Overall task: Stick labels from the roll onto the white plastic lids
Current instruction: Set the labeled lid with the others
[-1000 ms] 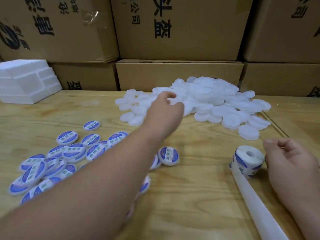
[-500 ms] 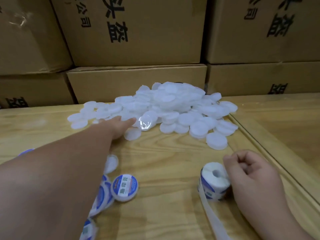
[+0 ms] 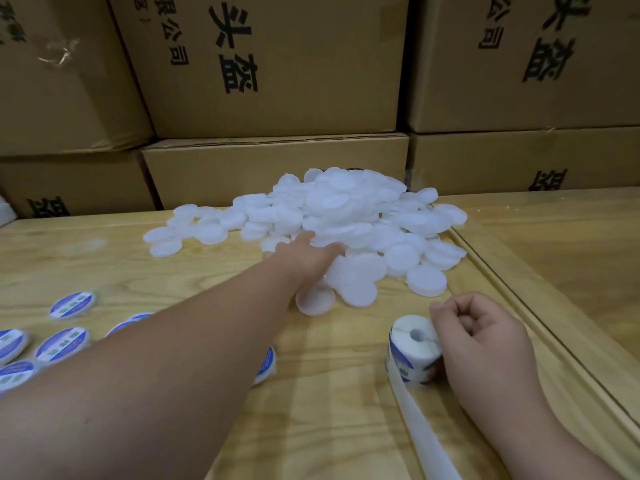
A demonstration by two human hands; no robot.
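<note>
Hands work across a wooden table [image 3: 173, 258] stacked behind with cardboard boxes [image 3: 273, 64]. Since a moment ago the left hand [image 3: 304, 254] has pushed further forward, from the near fringe of the pile of blank white plastic lids [image 3: 346, 209] to its front slope, so picking up the next lid to label looks like the step under way. That arm stretches long and low from the bottom left, palm down; its fingers lie fairly straight on the lids, and whether they pinch one cannot be told. Loose lids sit just under and beside the fingertips. The right hand [image 3: 481, 337] has stayed curled in a loose fist, knuckles touching the label roll [image 3: 414, 353], whose backing strip [image 3: 426, 438] trails toward the viewer. Labelled lids [image 3: 71, 304] lie well behind the left fingers, near the elbow.
</note>
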